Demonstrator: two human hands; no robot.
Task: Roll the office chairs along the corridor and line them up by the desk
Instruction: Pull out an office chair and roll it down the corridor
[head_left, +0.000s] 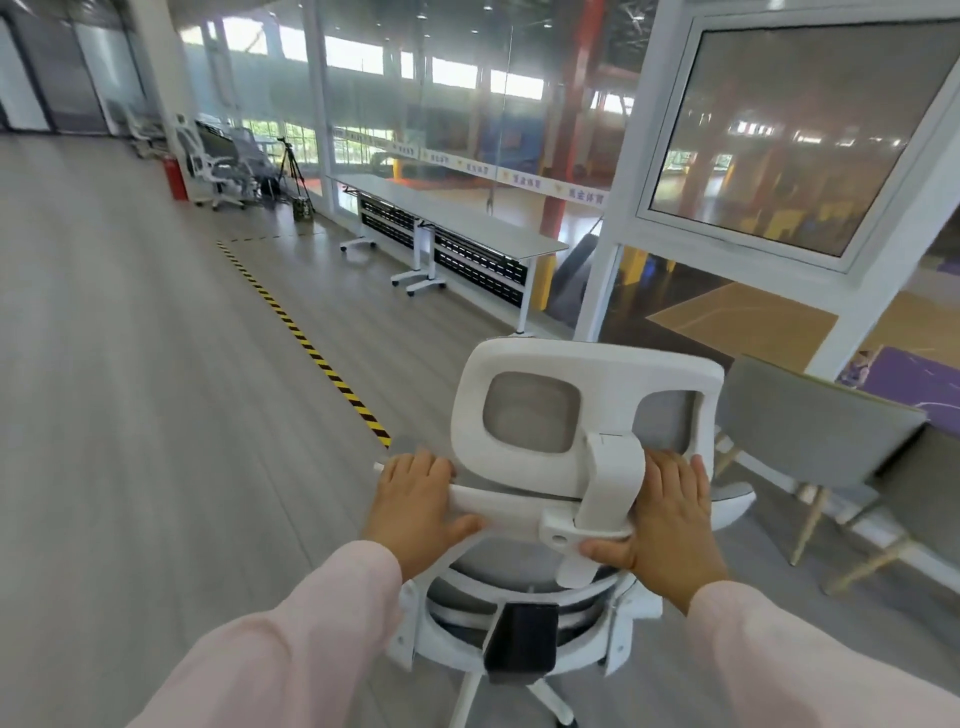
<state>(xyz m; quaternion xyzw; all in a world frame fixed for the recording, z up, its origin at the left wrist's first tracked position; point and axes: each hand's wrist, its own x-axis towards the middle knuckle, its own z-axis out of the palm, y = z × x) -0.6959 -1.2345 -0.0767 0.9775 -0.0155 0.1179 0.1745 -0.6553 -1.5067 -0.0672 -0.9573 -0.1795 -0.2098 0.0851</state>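
A white office chair (582, 364) with a grey mesh headrest stands right in front of me, its back towards me. My left hand (418, 506) grips the top bar of the backrest on the left, fingers over it and thumb beneath. My right hand (670, 517) grips the same bar on the right, beside the headrest post. A long white desk (467, 221) on castors stands along the glass wall ahead. Two more white office chairs (218, 166) stand far down the corridor at the left.
A grey upholstered chair (810, 426) with wooden legs stands close on the right. A yellow-black tape stripe (306, 345) runs along the wooden floor. A red fire extinguisher (176, 179) and a tripod (293, 171) stand near the far chairs. Glass wall on the right; open floor to the left.
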